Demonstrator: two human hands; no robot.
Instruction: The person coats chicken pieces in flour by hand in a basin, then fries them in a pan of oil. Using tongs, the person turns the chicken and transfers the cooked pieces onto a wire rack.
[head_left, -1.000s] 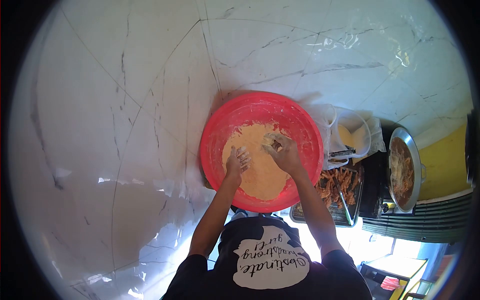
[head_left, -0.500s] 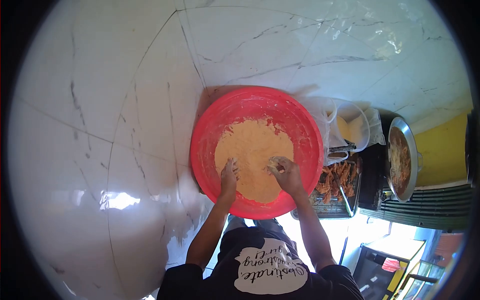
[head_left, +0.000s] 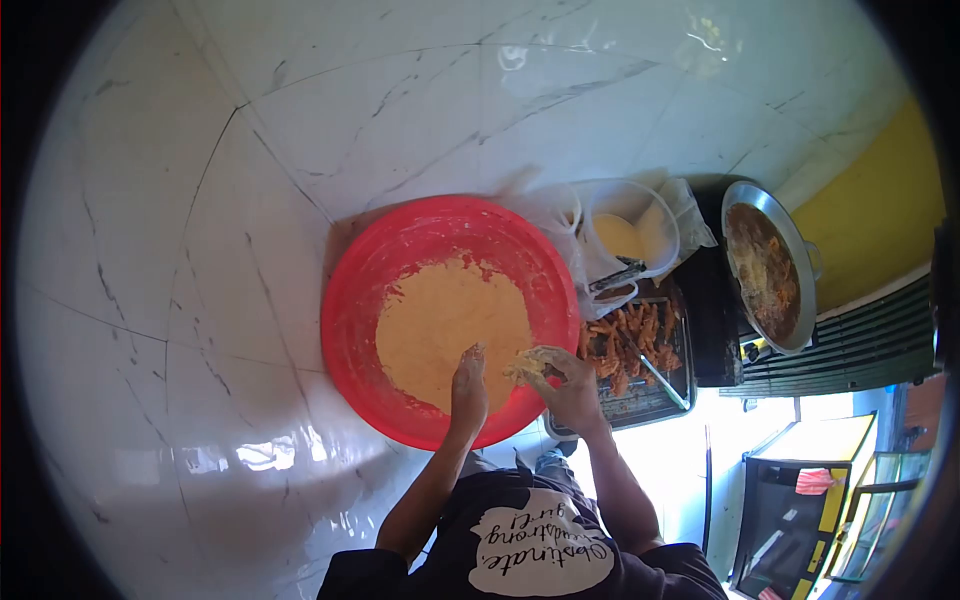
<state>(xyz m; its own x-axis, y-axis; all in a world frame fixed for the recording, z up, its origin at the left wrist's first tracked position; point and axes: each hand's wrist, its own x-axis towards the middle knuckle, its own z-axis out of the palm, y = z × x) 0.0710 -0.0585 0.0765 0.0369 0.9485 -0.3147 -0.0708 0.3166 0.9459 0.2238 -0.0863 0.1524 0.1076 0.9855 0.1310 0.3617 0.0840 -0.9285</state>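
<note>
A wide red basin (head_left: 350,330) holds a bed of pale yellow flour (head_left: 450,320). Over its right near rim, my right hand (head_left: 575,388) pinches a flour-coated piece of food (head_left: 530,366) between thumb and fingers; its exact kind is hidden by the coating. Just left of that piece, my left hand (head_left: 468,390) is raised over the near side of the flour, fingers stretched out and dusted at the tips, with nothing visible in it.
Right of the basin, a tray (head_left: 685,385) holds browned fried pieces (head_left: 630,340) and tongs (head_left: 655,370). Behind it stands a clear tub (head_left: 660,225) with pale yellow contents. Farther right, a metal pan (head_left: 800,255) contains bubbling oil and frying food. Marbled tiles (head_left: 200,250) border the left and back.
The view has swung right, so the basin appears farther left. My right hand has brought the coated piece up from the flour to the basin's right rim; my left hand has moved right too.
</note>
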